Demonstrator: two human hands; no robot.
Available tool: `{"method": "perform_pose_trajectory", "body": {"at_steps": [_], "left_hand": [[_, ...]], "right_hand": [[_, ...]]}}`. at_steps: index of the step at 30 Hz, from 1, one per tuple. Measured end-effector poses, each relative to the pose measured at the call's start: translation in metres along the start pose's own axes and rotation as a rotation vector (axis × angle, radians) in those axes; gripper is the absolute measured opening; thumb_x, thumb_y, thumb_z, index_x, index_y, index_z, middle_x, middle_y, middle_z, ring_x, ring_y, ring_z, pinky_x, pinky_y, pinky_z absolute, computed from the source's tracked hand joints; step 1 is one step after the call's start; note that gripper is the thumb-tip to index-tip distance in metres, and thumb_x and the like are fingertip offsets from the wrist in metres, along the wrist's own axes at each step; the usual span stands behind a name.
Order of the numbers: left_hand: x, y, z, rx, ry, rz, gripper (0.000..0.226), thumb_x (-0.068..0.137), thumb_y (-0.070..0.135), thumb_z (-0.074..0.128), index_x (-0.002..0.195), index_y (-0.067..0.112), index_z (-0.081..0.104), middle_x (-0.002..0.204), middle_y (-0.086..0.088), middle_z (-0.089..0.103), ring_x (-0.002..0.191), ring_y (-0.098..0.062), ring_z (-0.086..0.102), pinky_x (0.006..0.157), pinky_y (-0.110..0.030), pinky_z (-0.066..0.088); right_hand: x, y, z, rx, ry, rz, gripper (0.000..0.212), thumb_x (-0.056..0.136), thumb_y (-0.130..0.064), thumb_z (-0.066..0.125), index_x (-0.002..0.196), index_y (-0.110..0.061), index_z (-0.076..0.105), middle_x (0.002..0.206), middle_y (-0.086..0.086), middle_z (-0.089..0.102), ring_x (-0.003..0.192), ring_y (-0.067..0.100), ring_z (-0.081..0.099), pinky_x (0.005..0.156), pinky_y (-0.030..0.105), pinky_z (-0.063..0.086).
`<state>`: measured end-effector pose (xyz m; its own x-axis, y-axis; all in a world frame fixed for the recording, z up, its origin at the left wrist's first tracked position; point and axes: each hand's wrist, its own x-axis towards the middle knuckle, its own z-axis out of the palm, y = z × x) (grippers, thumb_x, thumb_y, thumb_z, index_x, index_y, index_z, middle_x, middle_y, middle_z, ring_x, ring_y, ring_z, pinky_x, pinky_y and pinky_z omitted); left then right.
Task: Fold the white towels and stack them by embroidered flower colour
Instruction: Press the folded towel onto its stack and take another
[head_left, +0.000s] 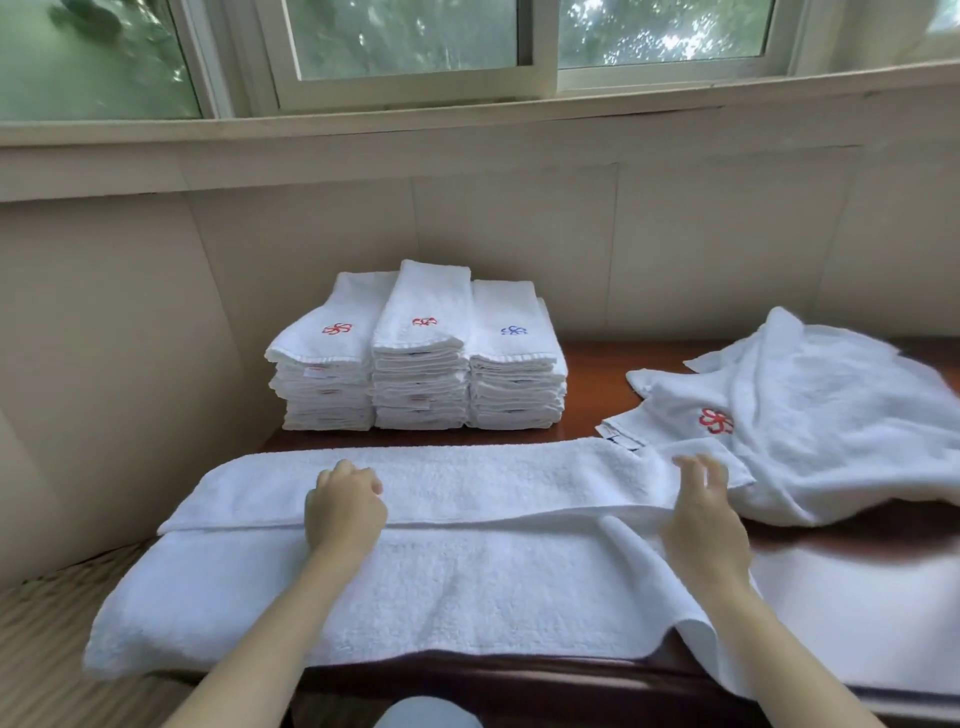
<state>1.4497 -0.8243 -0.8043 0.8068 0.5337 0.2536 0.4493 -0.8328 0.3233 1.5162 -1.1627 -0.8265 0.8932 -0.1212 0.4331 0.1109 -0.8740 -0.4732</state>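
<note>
We should square the edges of the long white terry towel (467, 582) at lower centre, right hand (704, 519) grip wide, left hand (345, 506) curled, its hold unclear.

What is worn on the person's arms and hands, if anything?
Nothing that shows. The left hand and the right hand are bare: no gloves, no watch or bracelet at the wrists, and no sleeve comes into view.

Dark wooden table (587, 374): three folded-towel stacks (418, 358) at back, spread towel (467, 587) in front, loose heap (831, 415) right.
</note>
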Motion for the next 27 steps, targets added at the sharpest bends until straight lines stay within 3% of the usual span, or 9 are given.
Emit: {"method": "perform_pose_trajectory", "body": {"at_steps": [3,7,9,12,15,18,21,23,27], "left_hand": [[-0.012,0.091,0.022,-0.232,-0.186,0.059,0.029,0.091,0.017,0.044,0.114,0.024,0.059,0.129,-0.003,0.046,0.118,-0.024,0.042,0.093,-0.034,0.036],[-0.032,0.162,0.059,-0.19,-0.273,0.078,0.039,0.097,0.042,0.035,0.133,0.029,0.046,0.141,0.002,0.042,0.13,-0.02,0.037,0.104,-0.041,0.027],[-0.041,0.167,0.077,-0.014,-0.211,0.144,0.043,0.098,0.047,0.03,0.136,0.03,0.043,0.143,0.007,0.041,0.133,-0.015,0.034,0.107,-0.044,0.022],[-0.039,0.168,0.091,0.029,-0.171,0.216,0.045,0.097,0.049,0.027,0.137,0.034,0.04,0.145,0.011,0.038,0.136,-0.011,0.03,0.11,-0.045,0.019],[-0.038,0.169,0.092,0.048,-0.177,0.239,0.047,0.097,0.05,0.028,0.14,0.034,0.036,0.148,0.012,0.034,0.137,-0.011,0.028,0.111,-0.044,0.019],[-0.043,0.171,0.093,0.059,-0.208,0.29,0.056,0.096,0.055,0.026,0.146,0.031,0.025,0.157,0.005,0.021,0.143,-0.015,0.018,0.113,-0.045,0.017],[-0.049,0.175,0.094,0.09,-0.337,0.405,0.06,0.096,0.058,0.02,0.151,0.037,0.007,0.161,0.003,-0.003,0.148,-0.018,-0.001,0.115,-0.051,0.006],[-0.05,0.175,0.093,0.116,-0.394,0.454,0.06,0.095,0.061,0.017,0.151,0.041,0.004,0.161,0.004,-0.008,0.148,-0.019,-0.005,0.115,-0.052,0.001],[-0.05,0.171,0.09,0.137,-0.44,0.489,0.063,0.093,0.066,0.013,0.15,0.044,-0.001,0.161,0.004,-0.012,0.148,-0.019,-0.009,0.115,-0.053,-0.002]], "right_hand": [[-0.002,0.006,-0.014,0.212,0.235,0.171,0.044,0.075,0.016,0.047,0.117,0.004,0.048,0.12,0.028,0.042,0.089,0.043,0.057,0.056,0.038,0.043],[-0.003,0.023,-0.022,0.027,-0.031,0.286,0.031,0.079,0.0,0.05,0.11,0.004,0.044,0.114,0.025,0.05,0.102,0.041,0.052,0.08,0.041,0.042],[-0.003,0.028,-0.021,-0.105,-0.135,0.269,0.026,0.082,-0.008,0.049,0.106,-0.006,0.039,0.112,0.017,0.056,0.104,0.038,0.052,0.081,0.039,0.041],[0.004,0.039,-0.021,0.087,-0.156,0.223,0.021,0.085,-0.002,0.043,0.098,-0.014,0.032,0.101,0.015,0.063,0.098,0.036,0.057,0.074,0.037,0.041],[0.02,0.051,-0.037,0.275,0.093,0.221,0.018,0.088,0.003,0.044,0.097,-0.012,0.041,0.091,0.013,0.061,0.088,0.035,0.058,0.064,0.034,0.034],[0.042,0.071,-0.059,0.292,0.362,0.25,0.018,0.088,0.0,0.053,0.094,-0.013,0.043,0.079,0.005,0.054,0.072,0.027,0.048,0.061,0.032,0.028],[0.047,0.099,-0.063,0.255,0.044,0.377,0.013,0.084,-0.003,0.052,0.091,-0.011,0.044,0.08,0.005,0.055,0.077,0.027,0.05,0.063,0.033,0.032],[0.043,0.114,-0.062,0.3,-0.176,0.436,0.008,0.084,-0.01,0.054,0.091,-0.008,0.052,0.088,0.008,0.061,0.088,0.028,0.057,0.066,0.03,0.037],[0.054,0.114,-0.07,0.43,-0.16,0.428,0.032,0.076,-0.039,0.069,0.094,-0.016,0.055,0.081,0.0,0.061,0.068,0.012,0.056,0.056,0.024,0.041]]}}
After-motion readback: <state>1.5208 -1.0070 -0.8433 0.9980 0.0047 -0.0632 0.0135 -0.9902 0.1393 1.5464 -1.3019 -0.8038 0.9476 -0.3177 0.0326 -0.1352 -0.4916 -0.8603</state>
